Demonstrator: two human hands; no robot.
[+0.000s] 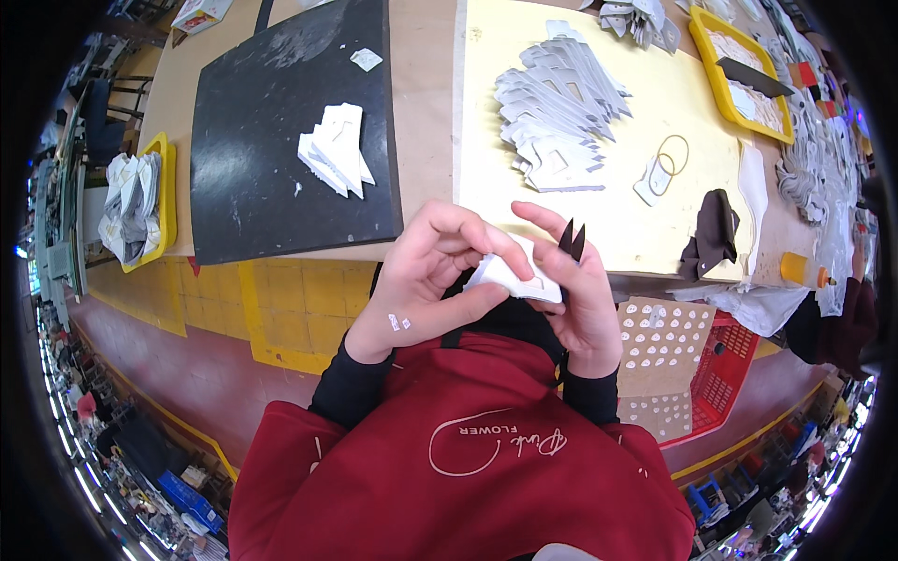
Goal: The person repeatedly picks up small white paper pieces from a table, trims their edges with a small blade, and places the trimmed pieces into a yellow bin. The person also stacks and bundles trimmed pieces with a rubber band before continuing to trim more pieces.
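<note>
Between my two hands, just off the table's near edge, is a small white cut piece [520,283] with a jagged grey edge. My left hand [432,266] pinches it, thumb below and fingertips pressing on its face. My right hand [582,304] supports its other end and also holds black thread snips [572,241], whose two pointed blades stick up apart between the fingers. The snips' handle is mostly hidden in the palm. Beyond my hands lies a fanned pile of similar grey-white pieces [559,112]. A smaller stack of white pieces [337,150] rests on the black mat [271,178].
Yellow baskets [168,201] [708,70] of pieces stand at left and far right. Near the right pile are a yellowish ring [674,154], a white tag [652,182] and a dark cloth [716,229]. Below the table, a red crate [725,374] holds cardboard with white bits.
</note>
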